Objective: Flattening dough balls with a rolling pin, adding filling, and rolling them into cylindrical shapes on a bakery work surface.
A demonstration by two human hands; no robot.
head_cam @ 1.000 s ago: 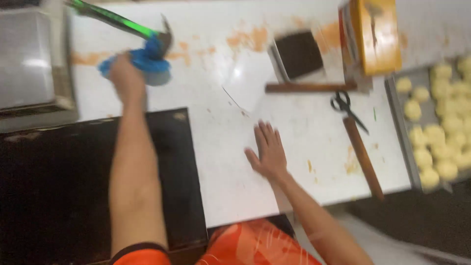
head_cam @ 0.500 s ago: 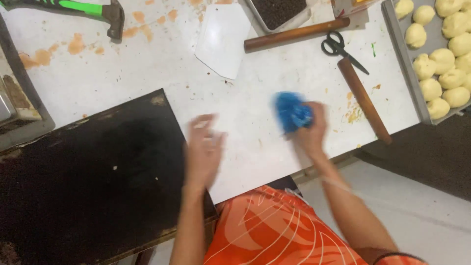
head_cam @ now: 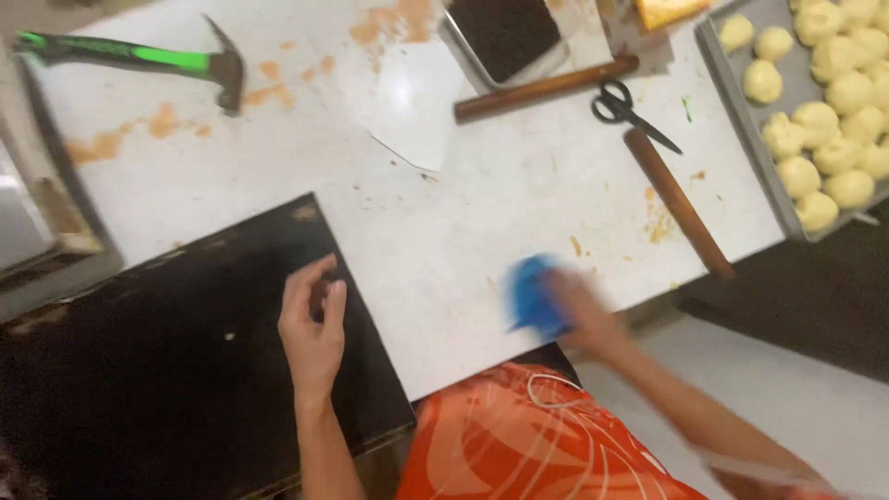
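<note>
My right hand (head_cam: 583,310) presses a crumpled blue cloth (head_cam: 532,294) against the white table top (head_cam: 482,213) near its front edge; the hand is blurred by motion. My left hand (head_cam: 313,329) rests on the right edge of a black tray (head_cam: 139,361), fingers curled loosely, holding nothing. My orange garment (head_cam: 519,435) shows at the bottom.
A hammer with a green handle (head_cam: 139,57) lies at the far left. Two wooden rolling pins (head_cam: 542,88) (head_cam: 678,202) and black scissors (head_cam: 630,111) lie at the right. A grey tray of dough balls (head_cam: 824,102) sits at the far right, a dark square tin (head_cam: 505,32) at the top.
My right hand has slid the blue cloth toward the table's front edge. My left hand has moved left onto the edge of the black tray.
</note>
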